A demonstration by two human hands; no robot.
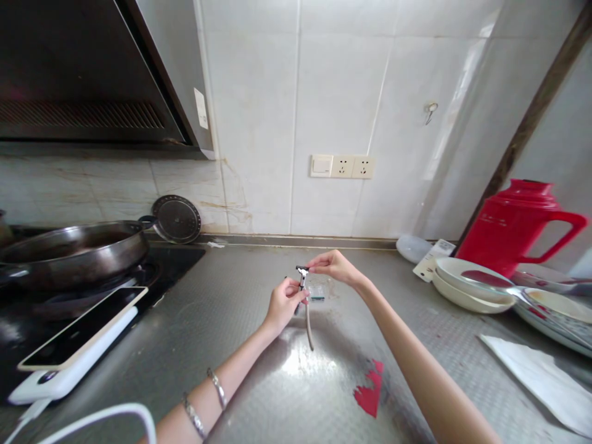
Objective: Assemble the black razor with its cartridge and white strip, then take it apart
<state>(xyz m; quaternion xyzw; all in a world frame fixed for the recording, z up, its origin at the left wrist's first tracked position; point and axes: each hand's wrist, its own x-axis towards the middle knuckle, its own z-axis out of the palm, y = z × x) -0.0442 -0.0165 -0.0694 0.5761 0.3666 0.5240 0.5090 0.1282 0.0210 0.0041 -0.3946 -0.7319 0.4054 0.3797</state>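
Note:
What looks like a razor (309, 327), with a long grey handle and a dark crosswise head, is held upright above the metal counter. My left hand (283, 303) is closed around its upper handle, just below the head. The fingertips of my right hand (333, 267) pinch the right end of the razor head (302, 269). Its fine parts are too small to make out. Behind the handle, a small clear piece with a teal strip (317, 298) lies on the counter, partly hidden by my left hand.
A pan (78, 246) stands on the stove at left, near a phone (87, 327) on a white device (74, 364) with a cable. Torn red paper (369, 391) lies in front. At right are a red thermos (513, 228), stacked dishes (467, 299) and white paper (541, 382).

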